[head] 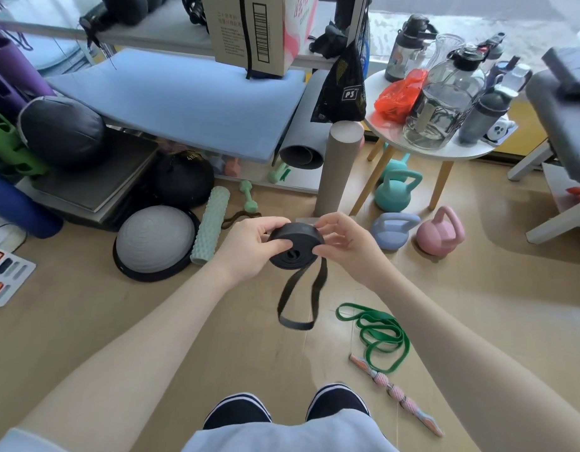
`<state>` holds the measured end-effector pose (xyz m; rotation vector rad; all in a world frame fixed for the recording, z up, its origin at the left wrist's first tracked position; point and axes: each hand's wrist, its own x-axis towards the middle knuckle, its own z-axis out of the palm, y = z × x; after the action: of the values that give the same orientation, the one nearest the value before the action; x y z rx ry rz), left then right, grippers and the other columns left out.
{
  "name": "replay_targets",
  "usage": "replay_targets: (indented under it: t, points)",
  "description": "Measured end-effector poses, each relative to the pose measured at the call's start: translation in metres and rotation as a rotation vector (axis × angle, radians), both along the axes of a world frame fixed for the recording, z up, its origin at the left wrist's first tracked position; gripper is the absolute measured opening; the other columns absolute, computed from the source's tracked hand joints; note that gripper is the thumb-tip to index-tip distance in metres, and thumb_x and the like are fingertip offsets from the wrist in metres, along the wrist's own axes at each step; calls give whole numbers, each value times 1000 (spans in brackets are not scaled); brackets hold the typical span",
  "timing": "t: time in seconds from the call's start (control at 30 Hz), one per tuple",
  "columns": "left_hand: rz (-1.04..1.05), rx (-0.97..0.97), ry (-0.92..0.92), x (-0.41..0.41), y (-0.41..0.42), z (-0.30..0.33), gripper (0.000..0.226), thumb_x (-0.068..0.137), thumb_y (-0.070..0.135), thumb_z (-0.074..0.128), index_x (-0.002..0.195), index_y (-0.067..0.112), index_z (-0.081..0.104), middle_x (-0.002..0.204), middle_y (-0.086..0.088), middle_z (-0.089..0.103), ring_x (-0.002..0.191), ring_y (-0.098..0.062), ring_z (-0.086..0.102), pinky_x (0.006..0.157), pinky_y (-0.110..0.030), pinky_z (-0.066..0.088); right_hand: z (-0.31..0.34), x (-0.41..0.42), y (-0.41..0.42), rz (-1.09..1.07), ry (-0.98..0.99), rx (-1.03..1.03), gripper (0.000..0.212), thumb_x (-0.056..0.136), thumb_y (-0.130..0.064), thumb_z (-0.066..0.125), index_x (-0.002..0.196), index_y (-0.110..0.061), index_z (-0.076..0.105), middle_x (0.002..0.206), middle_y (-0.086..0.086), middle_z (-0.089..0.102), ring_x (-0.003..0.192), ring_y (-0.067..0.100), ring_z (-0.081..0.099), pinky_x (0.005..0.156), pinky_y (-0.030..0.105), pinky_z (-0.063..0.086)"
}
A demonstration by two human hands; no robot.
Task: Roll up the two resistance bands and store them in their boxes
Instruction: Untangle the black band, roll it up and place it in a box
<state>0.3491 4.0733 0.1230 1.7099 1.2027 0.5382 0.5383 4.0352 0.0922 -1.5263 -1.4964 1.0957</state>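
Observation:
A black resistance band (295, 246) is mostly wound into a thick coil held in the air in front of me. My left hand (252, 247) grips the coil's left side, thumb on its face. My right hand (344, 243) pinches the coil's right edge. A loose loop of the black band hangs down from the coil to about knee height. The green resistance band (376, 334) lies unrolled in loose loops on the floor to the right. A small pale box (306, 220) peeks out just behind the coil; little of it shows.
A pink massage stick (396, 393) lies beside the green band. Kettlebells (440, 231) stand to the right, under a white side table (445, 148) with bottles. A grey balance dome (154, 241) and a mint foam roller (212, 223) sit to the left. Mats and a shelf stand behind.

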Motion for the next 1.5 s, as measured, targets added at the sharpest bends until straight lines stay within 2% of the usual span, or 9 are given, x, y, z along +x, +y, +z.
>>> replay_targets:
  t: [0.13,0.23,0.33,0.53,0.7,1.03,1.1,1.3,1.5]
  points:
    - [47,-20,-113,-6,1,3,24,87,11,62,105,28,65,97,5,70,89,-6,65,74,-13,51,11,0,4,-40,-69,112,22,81,-10,68,95,-21,55,91,-9,63,83,14,65,78,30,54]
    - [145,-76,-196,-7,2,3,30,87,10,62,115,22,63,100,7,69,94,-7,64,77,-12,50,13,-8,4,-112,69,129,17,80,-8,68,88,-20,58,90,-6,66,82,9,65,78,25,53]
    - [255,-153,-311,-6,1,1,30,87,6,60,113,21,62,103,5,68,101,-12,62,88,-25,51,9,-19,3,-148,179,126,28,80,-4,68,88,-29,59,91,-8,66,88,6,64,82,21,52]
    - [339,-314,-512,-8,-3,-3,28,89,1,54,115,9,61,108,-9,68,102,-24,62,91,-38,52,10,-23,5,-127,265,88,30,81,1,65,90,-27,59,93,-8,65,89,6,65,81,24,54]
    - [425,-425,-693,-1,0,-4,23,90,3,51,105,16,63,101,-6,68,98,-23,64,80,-33,57,17,-24,14,-229,239,139,19,81,-7,67,81,-23,56,84,-5,67,83,11,67,77,26,55]
    - [423,-537,-839,5,-4,-10,28,93,5,47,120,7,56,114,-12,64,104,-26,63,91,-38,53,24,-18,12,-135,280,61,24,86,-3,62,89,-27,60,99,5,68,86,20,66,76,34,58]
    - [339,-548,-758,-1,-6,-11,26,93,3,47,118,7,52,117,-13,63,109,-28,61,96,-40,50,26,-13,13,-96,233,94,26,86,0,60,90,-25,62,96,3,68,84,15,66,76,30,58]
    - [-53,-157,71,-13,6,0,34,85,19,65,114,28,50,106,7,65,106,-12,58,91,-30,43,19,-7,12,210,-407,167,27,89,-8,58,112,-20,65,101,-6,64,90,9,56,82,23,47]
    - [-128,28,302,1,4,2,24,82,21,67,103,24,54,101,3,63,87,-16,60,70,-26,46,11,-17,3,136,-219,73,22,86,-8,61,100,-19,48,92,-4,64,88,20,62,80,34,51]
